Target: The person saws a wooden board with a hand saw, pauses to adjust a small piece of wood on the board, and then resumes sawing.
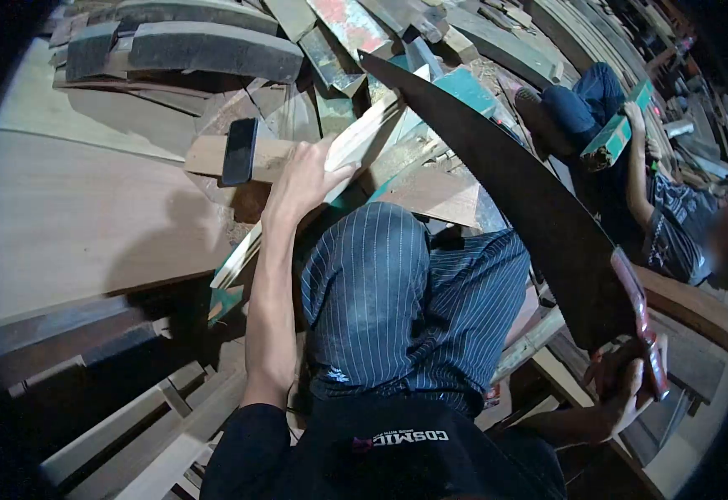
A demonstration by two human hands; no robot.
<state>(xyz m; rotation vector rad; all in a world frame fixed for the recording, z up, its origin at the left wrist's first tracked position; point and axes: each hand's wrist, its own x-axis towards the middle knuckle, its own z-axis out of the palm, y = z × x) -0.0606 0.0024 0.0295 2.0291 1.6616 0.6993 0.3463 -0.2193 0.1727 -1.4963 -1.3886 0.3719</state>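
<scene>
Black shirt (339, 467) lies closest, with my bent knee in striped trousers (372, 267) beyond it. Off to the left a phone (239, 152) rests on a board. Next, my left hand (304, 179) is closed over the edge of the pale wood (362, 140), which slants up past my knee. I judge it light and stiff, likely splintery along its rough edges; a grip on its broad sides, well clear of the teeth, would suit it. Rightward, the handsaw (539, 200) spans from near the wood's upper end down to my right hand (630, 396), whose fingers are wrapped round its reddish handle (640, 308). Its long, thin blade probably flexes and feels tip-heavy, so the handle is the place to hold. Farthest right, another person's hand (635, 117) is on a green-painted beam (618, 137), apart from mine.
</scene>
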